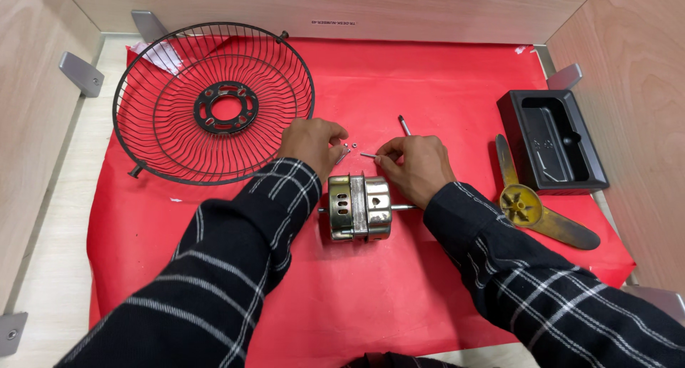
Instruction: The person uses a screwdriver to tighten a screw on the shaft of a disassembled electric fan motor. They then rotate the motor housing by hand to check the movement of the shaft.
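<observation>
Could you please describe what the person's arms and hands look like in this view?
Both arms wear long black sleeves crossed by thin white check lines, reaching to the wrists. The left hand and right hand are bare: no gloves, rings or watch visible.

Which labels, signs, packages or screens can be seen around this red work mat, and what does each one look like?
Label: a small white rectangular strip with dark print, stuck on the back wooden wall, above the far edge of the red mat.
Paper scrap: a white, crumpled piece at the mat's far left corner, seen through the black wire fan guard; whether it is printed cannot be told.
No packages, signs or screens are in view.
</observation>
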